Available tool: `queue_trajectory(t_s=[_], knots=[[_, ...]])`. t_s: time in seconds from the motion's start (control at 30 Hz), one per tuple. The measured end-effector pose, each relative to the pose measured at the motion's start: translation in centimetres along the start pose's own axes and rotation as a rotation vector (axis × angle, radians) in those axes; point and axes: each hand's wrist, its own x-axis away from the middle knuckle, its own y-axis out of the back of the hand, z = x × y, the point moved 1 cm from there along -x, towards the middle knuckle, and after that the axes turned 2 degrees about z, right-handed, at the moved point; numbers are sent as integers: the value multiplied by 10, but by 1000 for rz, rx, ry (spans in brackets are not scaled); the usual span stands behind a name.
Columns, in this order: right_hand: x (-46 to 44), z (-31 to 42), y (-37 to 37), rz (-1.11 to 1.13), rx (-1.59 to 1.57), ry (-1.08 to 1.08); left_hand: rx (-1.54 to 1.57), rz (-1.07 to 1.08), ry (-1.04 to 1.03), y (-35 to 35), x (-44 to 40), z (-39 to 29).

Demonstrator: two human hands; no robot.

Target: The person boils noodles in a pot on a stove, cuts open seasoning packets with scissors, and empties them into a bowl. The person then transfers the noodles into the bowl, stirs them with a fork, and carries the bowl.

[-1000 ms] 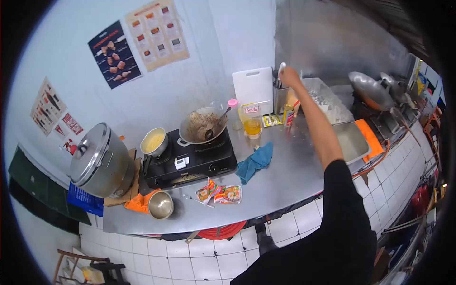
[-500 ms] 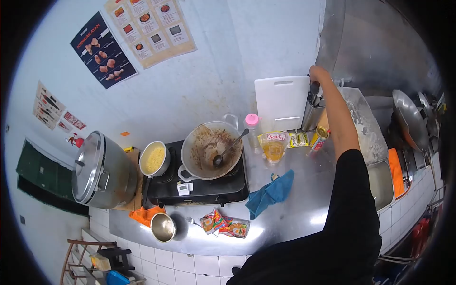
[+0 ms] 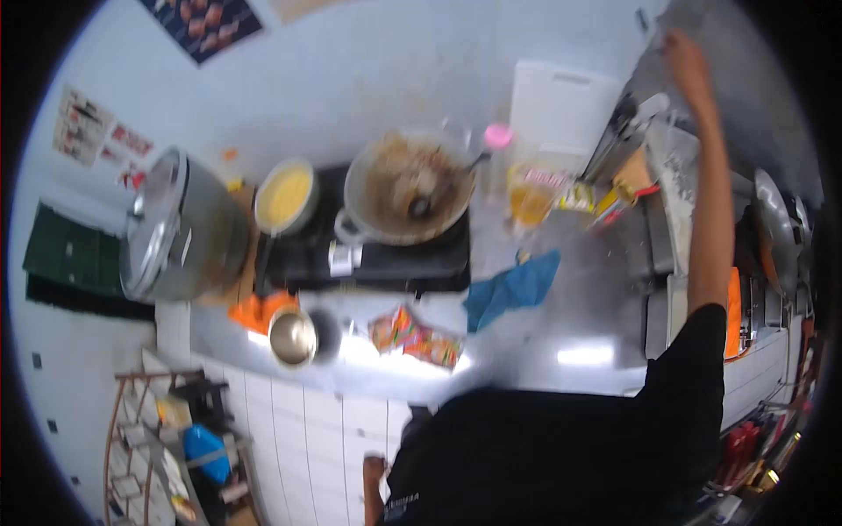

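My right hand [image 3: 686,60] is raised at the upper right, above the utensil holder [image 3: 614,145] and beside the metal wall panel. Its fingers are closed, but motion blur hides what they hold. Low in the view, my left hand [image 3: 374,467] hangs by my body with curled fingers and nothing visible in it. A white cutting board [image 3: 557,114] leans on the wall left of the holder. Near the holder's foot are a can [image 3: 614,203], a yellow packet [image 3: 576,197] and an oil pouch [image 3: 533,200].
A black stove [image 3: 386,267] carries a stained wok [image 3: 408,188] and a pot of yellow food [image 3: 285,197]. A large lidded pot [image 3: 206,237] stands left. Along the counter lie a blue cloth [image 3: 513,289], noodle packets [image 3: 415,337] and a metal bowl [image 3: 293,337].
My right hand has risen from the utensil holder towards the metal wall panel. The view has shifted, and my left hand has come into sight at the bottom.
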Motion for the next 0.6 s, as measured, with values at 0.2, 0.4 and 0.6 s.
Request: queue_trajectory(t_s=[0.2,0.4,0.6], knots=[[181,159,152,348,-458,-229,699,168,439,157,-128,-56],[429,260,82,767,-1111,-797,564,-360,-151,254,-270,-95],[655,356,59,111,-1639,-1731,233,-324,-448,248,-333,-84]])
